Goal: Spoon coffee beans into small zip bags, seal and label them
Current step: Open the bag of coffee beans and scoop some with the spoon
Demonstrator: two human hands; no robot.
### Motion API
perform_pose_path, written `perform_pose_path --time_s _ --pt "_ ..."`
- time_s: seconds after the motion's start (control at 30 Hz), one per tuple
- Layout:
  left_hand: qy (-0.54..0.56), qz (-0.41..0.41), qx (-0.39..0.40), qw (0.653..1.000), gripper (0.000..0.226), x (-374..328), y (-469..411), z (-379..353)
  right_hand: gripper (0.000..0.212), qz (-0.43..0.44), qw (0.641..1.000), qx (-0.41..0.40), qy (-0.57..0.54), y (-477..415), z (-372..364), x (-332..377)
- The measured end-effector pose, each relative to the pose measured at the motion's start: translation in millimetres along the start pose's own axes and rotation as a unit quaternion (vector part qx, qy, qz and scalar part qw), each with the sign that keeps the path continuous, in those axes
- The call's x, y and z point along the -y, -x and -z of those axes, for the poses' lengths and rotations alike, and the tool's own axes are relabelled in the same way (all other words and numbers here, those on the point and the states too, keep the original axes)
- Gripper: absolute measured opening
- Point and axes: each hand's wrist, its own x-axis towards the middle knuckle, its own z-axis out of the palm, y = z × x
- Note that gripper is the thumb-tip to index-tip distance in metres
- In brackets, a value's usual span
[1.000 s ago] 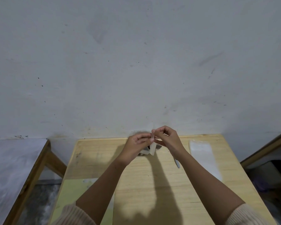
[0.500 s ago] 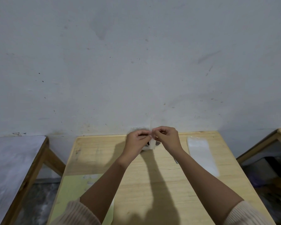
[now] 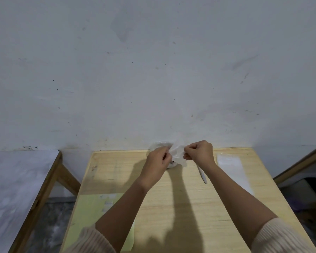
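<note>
Scuffed grey wall (image 3: 153, 70) fills most of the view. Below it is a pale wooden surface (image 3: 171, 207), with a second table (image 3: 16, 179) off to the left and more furniture cut off at the right edge. A yellow-green sheet (image 3: 91, 212) lies at the near left of the surface, partly under the left forearm, with faint pale patches on it. It is likely the labels, but nothing is readable. A flat clear pile (image 3: 230, 167) at the far right looks like spare bags.

Both hands are raised over the far edge. The left hand (image 3: 158, 160) and right hand (image 3: 200, 151) each have their fingers curled in, pinching opposite sides of one small zip bag (image 3: 178, 154), which hangs between them. The bag looks thin and empty.

Step, as a guess: pulling the bag's mouth apart before filling. No filled bag is in sight, so the task is probably at an early stage.

The next move needs one hand to keep the mouth open while the other goes for the white spoon (image 3: 203, 175), which lies on the surface just beside the right wrist, and then scoops beans.

Hard to make out:
- Whether the zip is parted yet; the fingertips cover it.
- The container (image 3: 160, 144) behind the left hand is mostly blocked. It is pale, maybe plastic-covered.
- The beans show only as a dark speck under the left hand, if that is what it is.
</note>
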Motion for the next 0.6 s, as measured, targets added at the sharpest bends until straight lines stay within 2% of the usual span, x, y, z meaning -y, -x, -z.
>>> perform_pose_path --time_s 0.1,0.2,0.27,0.33,0.4,0.47,0.6 --pt "0.047 0.027 -0.006 0.999 0.031 1 -1 -1 0.017 0.002 1.0 0.012 0.014 1 -1 1" --pt "0.073 0.051 -0.016 0.996 0.029 9 -7 -5 0.008 0.097 0.993 -0.003 0.061 9 -6 9" --pt "0.083 0.057 -0.025 0.995 0.025 11 -10 -6 0.013 0.169 0.978 0.016 0.12 11 -11 11" --pt "0.099 0.059 -0.018 0.993 0.023 8 -11 -9 0.016 0.206 0.958 0.033 0.197 11 -16 11" --pt "0.111 0.055 -0.004 0.992 0.024 3 -9 -11 0.031 0.185 0.953 0.045 0.234 10 -17 13" --pt "0.117 0.052 0.001 0.992 0.026 4 -6 -12 0.041 0.124 0.967 0.074 0.211 8 -15 16" --pt "0.133 0.057 0.012 0.989 0.027 6 -2 -10 0.022 0.043 0.986 0.111 0.121 9 -12 21"
